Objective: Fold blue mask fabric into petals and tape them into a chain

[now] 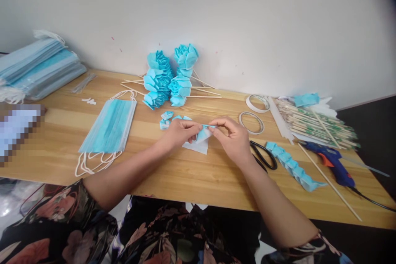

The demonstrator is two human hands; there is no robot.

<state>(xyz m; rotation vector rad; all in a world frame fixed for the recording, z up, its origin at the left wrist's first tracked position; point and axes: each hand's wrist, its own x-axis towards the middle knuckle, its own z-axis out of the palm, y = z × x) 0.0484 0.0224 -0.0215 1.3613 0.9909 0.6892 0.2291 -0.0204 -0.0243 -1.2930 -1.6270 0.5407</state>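
Just in front of the blue flowers (156,79), the left hand (180,132) and right hand (232,137) together pinch a small blue-and-white piece (203,134).

Soft, even light is washing the wall (247,20); darkness is swallowing the top-right corner, and coarse pixels are blurring what may be a phone (20,130).

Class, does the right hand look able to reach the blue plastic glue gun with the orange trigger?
Probably yes: nothing visible covers the blue glue gun, and the folded light-blue strip between lies low on the wooden table. The right hand would first need to release the blue-and-white sheet it pinches.
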